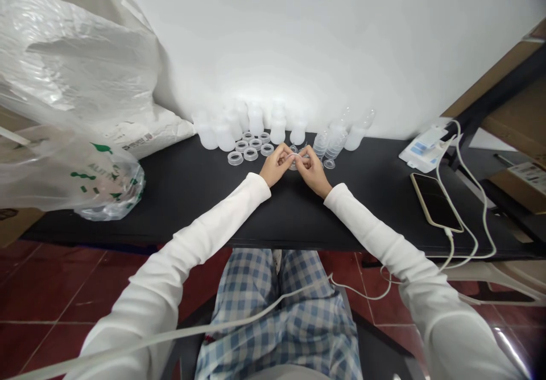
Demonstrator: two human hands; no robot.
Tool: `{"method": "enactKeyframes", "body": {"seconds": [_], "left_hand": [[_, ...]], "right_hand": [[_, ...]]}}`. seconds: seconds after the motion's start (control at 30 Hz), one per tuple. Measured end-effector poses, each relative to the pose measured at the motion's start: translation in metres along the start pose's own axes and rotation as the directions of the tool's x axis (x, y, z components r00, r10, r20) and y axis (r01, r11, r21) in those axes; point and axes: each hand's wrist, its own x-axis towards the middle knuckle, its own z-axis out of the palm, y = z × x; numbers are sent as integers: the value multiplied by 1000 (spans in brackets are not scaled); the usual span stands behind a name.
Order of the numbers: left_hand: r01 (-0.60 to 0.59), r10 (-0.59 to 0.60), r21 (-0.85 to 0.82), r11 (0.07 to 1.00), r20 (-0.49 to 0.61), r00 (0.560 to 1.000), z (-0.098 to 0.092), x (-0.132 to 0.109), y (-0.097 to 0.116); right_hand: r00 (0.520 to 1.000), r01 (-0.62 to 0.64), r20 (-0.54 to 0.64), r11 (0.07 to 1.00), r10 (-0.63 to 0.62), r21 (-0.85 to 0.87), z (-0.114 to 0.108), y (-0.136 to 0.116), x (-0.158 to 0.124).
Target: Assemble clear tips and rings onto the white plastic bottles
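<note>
Near the middle of the black table, my left hand [276, 165] and my right hand [312, 170] meet, fingertips pinched on a small clear ring-like piece [293, 157]. The fingers partly cover it. Left of my hands lie several translucent rings [251, 153]. Behind them, along the wall, stand several frosted white bottles [224, 135]. Clear stacked pieces [336, 143] rise just right of my right hand, with a small clear disc [329, 164] at their foot. A frosted bottle with a clear top [356, 135] stands farther right.
Large plastic bags [106, 181] bulge over the table's left side. At the right are a phone [435, 202] on a charging cable, a white power strip [424, 148] and looping white cables [473, 198]. A shelf with cardboard boxes [518, 93] borders the right. One cable crosses my lap.
</note>
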Motion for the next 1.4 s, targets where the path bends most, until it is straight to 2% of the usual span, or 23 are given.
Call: {"method": "enactKeyframes", "body": {"seconds": [0.13,0.3,0.47,0.63,0.77,0.93,1.07,1.27,1.4], "left_hand": [[0,-1,-45,999,-23,1000,0,1,-4],[-7,9,-135,991,10,1000,1,2,-6],[-20,19,-51,998,-25,1000,1,1,-6],[-36,41,72,997,-62,997,2,-1,-3],[-31,40,103,994,-85,996,2,-1,-3],[34,-35,-17,999,-65,997,1,2,-9],[17,-20,-124,992,-27,999,3,2,-12],[-4,0,-85,996,-43,999,4,1,-9],[-22,18,-66,998,-61,998,5,0,-6]], "right_hand": [[1000,22,-6,999,-23,-35,-1,-1,-1],[1000,23,2,998,-23,-66,-4,-1,-1],[998,57,28,994,-54,-97,-6,1,0],[998,46,-28,992,-50,-119,-3,5,1],[998,41,-49,995,-45,-88,-1,7,1],[1000,10,3,999,-10,-37,-3,7,3],[1000,21,0,1000,-21,-19,-5,8,3],[998,60,-25,998,-60,-22,-3,10,2],[997,39,-68,999,-40,-19,0,7,1]]}}
